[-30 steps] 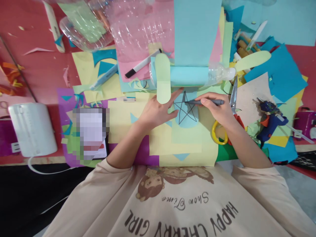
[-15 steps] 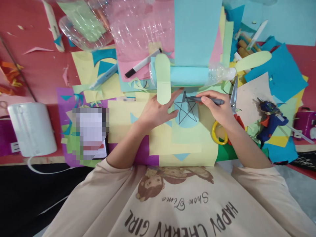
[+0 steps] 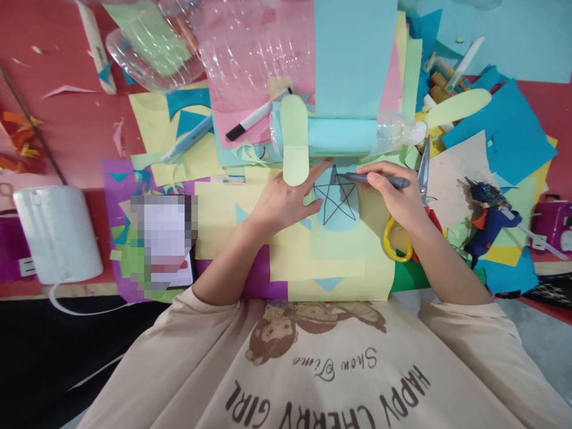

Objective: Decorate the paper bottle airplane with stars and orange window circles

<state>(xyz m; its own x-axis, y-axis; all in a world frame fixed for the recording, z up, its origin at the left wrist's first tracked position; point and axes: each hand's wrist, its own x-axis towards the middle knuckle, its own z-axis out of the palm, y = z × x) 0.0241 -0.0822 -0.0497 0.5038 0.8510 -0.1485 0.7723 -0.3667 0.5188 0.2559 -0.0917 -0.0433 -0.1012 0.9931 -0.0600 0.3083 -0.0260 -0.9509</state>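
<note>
My left hand (image 3: pixel 286 199) lies flat with fingers spread on a light blue paper piece (image 3: pixel 337 217), pinning its left side. A five-pointed star (image 3: pixel 336 201) is drawn on that piece in dark ink. My right hand (image 3: pixel 395 199) is closed around a grey marker (image 3: pixel 374 179), whose tip rests near the star's upper right point. The blue piece lies on overlapping yellow and pale green sheets (image 3: pixel 330 265).
Yellow-handled scissors (image 3: pixel 413 205) lie just right of my right hand, a blue glue gun (image 3: pixel 489 217) farther right. A clear bottle wrapped in blue paper (image 3: pixel 344 136) lies behind the star. A black-capped marker (image 3: pixel 257 116), clear plastic containers (image 3: pixel 156 50) and a white roll (image 3: pixel 58 232) sit left.
The marker tip has shifted slightly up and to the right along the star's top edge. My left hand has stayed put.
</note>
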